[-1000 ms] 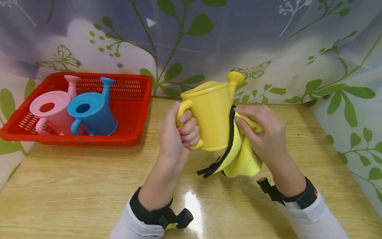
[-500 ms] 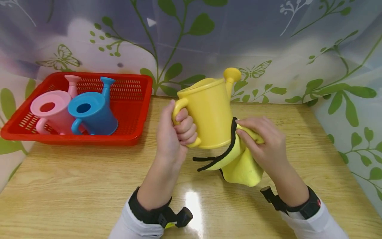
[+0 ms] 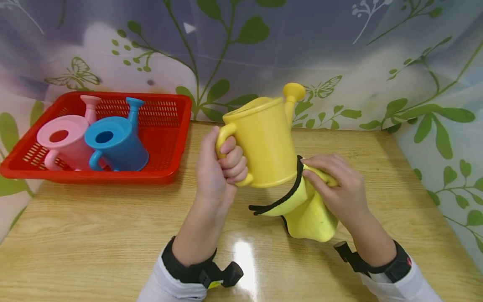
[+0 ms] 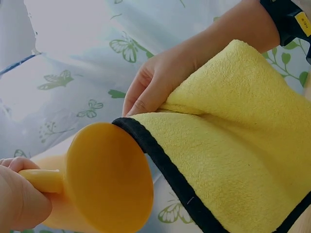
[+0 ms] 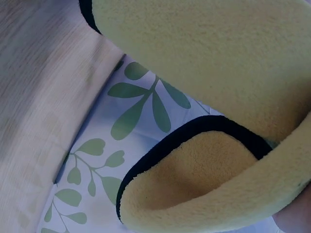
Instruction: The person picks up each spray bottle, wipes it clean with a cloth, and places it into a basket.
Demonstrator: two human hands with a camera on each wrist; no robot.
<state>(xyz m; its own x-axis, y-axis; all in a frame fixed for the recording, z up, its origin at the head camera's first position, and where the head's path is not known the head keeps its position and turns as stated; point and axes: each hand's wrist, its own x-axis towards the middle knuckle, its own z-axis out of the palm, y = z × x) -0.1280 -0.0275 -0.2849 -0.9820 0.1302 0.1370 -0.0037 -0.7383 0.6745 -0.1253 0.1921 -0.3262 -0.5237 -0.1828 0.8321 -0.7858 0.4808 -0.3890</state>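
Note:
Above the table, my left hand (image 3: 222, 165) grips the handle of a yellow watering can (image 3: 266, 144), tilted a little with its spout toward the back right. My right hand (image 3: 339, 182) pinches a yellow cloth (image 3: 313, 214) with black edging beside the can's lower right side. In the left wrist view the can's round base (image 4: 109, 177) faces the camera, and the cloth's black-edged corner lies at its rim. Whether the cloth touches the can I cannot tell. The right wrist view is mostly filled by folds of the cloth (image 5: 209, 53); little of the right hand shows there.
At the left of the wooden table (image 3: 94, 239) stands a red basket (image 3: 177, 138). Inside it are a pink watering can (image 3: 71, 142) and a blue watering can (image 3: 122, 144), side by side. A leaf-patterned curtain (image 3: 241, 54) rises behind the table and along its right side.
The can has moved slightly up and left in my left hand. My right hand has slid down along the can's side with the cloth, toward its base.

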